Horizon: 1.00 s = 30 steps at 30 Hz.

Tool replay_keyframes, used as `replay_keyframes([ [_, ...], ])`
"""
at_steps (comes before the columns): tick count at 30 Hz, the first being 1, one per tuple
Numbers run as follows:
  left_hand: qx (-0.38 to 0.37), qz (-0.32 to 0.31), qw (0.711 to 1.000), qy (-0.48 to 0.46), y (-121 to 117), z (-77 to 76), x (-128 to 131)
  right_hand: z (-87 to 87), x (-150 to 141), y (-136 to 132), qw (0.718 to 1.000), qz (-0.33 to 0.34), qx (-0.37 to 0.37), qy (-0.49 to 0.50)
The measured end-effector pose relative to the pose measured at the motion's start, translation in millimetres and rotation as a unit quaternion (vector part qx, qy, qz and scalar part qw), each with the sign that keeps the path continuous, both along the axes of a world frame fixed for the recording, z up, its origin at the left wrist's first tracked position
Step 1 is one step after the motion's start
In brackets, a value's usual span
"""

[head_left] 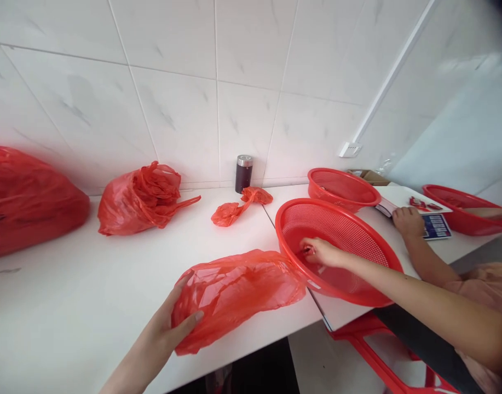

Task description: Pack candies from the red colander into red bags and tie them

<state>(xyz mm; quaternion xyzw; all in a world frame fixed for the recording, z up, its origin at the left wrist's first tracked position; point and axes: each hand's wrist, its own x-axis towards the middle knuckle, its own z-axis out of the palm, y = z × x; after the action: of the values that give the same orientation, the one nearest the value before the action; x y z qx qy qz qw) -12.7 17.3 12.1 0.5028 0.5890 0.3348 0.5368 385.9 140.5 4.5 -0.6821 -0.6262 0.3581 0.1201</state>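
Observation:
At the near edge of the white table, my left hand (168, 323) grips the end of a thin red plastic bag (242, 284). Its thumb lies over the film, and some fingers are partly hidden by it. The bag lies on its side, its far end against a large red plastic basket (292, 219) with perforated walls. Inside that basket, my right hand (322, 253) has its fingers closed on a small red-and-white piece (309, 250). Motion blurs the fingertips, so the piece's kind does not show.
Full red bags (127, 205) stand at the left by the tiled wall. A dark tumbler (244, 178) and a crumpled red bag (228, 213) sit at the back. Another red basket (341, 189) is behind mine. A co-worker's hand (409, 221) rests at the right, near a red stool (369, 355).

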Motion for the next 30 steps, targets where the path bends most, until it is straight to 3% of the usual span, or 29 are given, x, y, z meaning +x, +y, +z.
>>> replay_keyframes([
  [5,-0.003,0.008,1.000,0.011,-2.0,-2.9,-4.7,69.6,-1.2,5.4,0.995,0.001,0.025,0.097],
  [7,0.001,0.000,1.000,0.009,-1.4,-2.7,-2.7,93.0,-23.0,-6.0,0.986,0.038,0.046,0.155],
  [9,0.008,-0.006,1.000,-0.001,0.3,-0.9,2.5,102.3,-58.1,-21.6,0.976,0.100,0.038,0.187],
  [12,0.016,-0.019,0.999,-0.029,5.0,1.9,11.5,89.0,-118.4,-42.2,0.956,0.226,-0.025,0.185],
  [16,0.053,-0.017,0.998,0.026,12.1,-3.1,8.4,64.3,-163.8,-44.6,0.939,0.316,0.135,-0.015],
  [19,0.111,0.002,0.984,0.136,11.1,-10.4,-5.2,63.6,-159.5,-35.3,0.907,0.317,0.252,-0.116],
  [21,0.136,0.015,0.973,0.186,3.7,-13.4,-12.5,64.7,-147.0,-32.4,0.898,0.305,0.275,-0.157],
  [25,0.208,0.085,0.930,0.292,-23.5,-20.6,-14.0,55.2,-124.5,-42.3,0.911,0.270,0.227,-0.212],
  [30,0.293,0.028,0.861,0.416,-36.7,-43.2,-19.3,52.2,-117.0,-54.5,0.916,0.252,0.179,-0.256],
])
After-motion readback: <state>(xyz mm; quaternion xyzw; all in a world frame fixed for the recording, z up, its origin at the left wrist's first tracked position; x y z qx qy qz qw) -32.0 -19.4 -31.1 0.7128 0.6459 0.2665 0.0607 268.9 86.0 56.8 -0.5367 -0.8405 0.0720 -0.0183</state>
